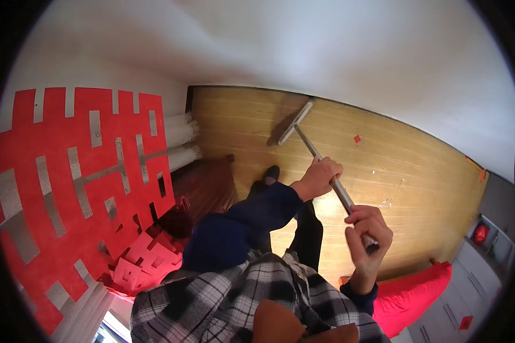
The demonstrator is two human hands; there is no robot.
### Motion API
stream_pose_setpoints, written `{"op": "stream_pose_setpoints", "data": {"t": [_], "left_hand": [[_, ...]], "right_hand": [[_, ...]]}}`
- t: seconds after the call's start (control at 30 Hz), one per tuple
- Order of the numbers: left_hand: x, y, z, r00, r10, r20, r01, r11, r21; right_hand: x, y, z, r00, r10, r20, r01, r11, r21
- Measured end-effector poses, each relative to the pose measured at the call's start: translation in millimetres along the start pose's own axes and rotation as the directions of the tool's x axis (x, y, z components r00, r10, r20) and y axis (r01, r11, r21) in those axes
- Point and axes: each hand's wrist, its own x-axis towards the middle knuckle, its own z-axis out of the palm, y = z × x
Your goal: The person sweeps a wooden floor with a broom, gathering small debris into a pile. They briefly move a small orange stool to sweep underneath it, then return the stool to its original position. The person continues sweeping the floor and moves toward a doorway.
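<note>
L hand (318, 178) & R hand (372, 228) have fingers (362, 214) wrapped round mop pole (343, 196), spaced prob. for leverage, w/ mop head (295, 123) on floor (243, 117) at 11 o'clock.

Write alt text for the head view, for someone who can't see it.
A person's left hand and right hand both grip the silver pole of a flat mop-like tool, the right near its end; its white head is toward the wall. A small red scrap lies on the wooden floor; a large red cut-out sheet spreads at left.
</note>
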Motion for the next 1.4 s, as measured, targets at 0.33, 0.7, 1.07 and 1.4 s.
{"op": "stream_pose_setpoints", "data": {"t": [0.33,0.7,1.07,1.4], "left_hand": [[-88,-48,-87,0.988,-0.141,-0.065,0.155,0.9,0.408],[-33,-129,37,0.971,-0.205,-0.121,0.237,0.888,0.394],[159,78,276,0.994,0.077,0.079,-0.076,0.997,-0.014],[141,117,291,0.964,0.085,0.251,-0.143,0.965,0.22]], "right_hand": [[-5,78,52,0.956,-0.134,0.261,0.021,0.918,0.396],[11,206,-10,0.949,0.08,0.304,-0.239,0.812,0.533],[-27,140,-264,0.918,0.207,-0.337,-0.158,0.973,0.166],[-57,199,-293,0.724,0.167,-0.669,0.354,0.743,0.568]]}}
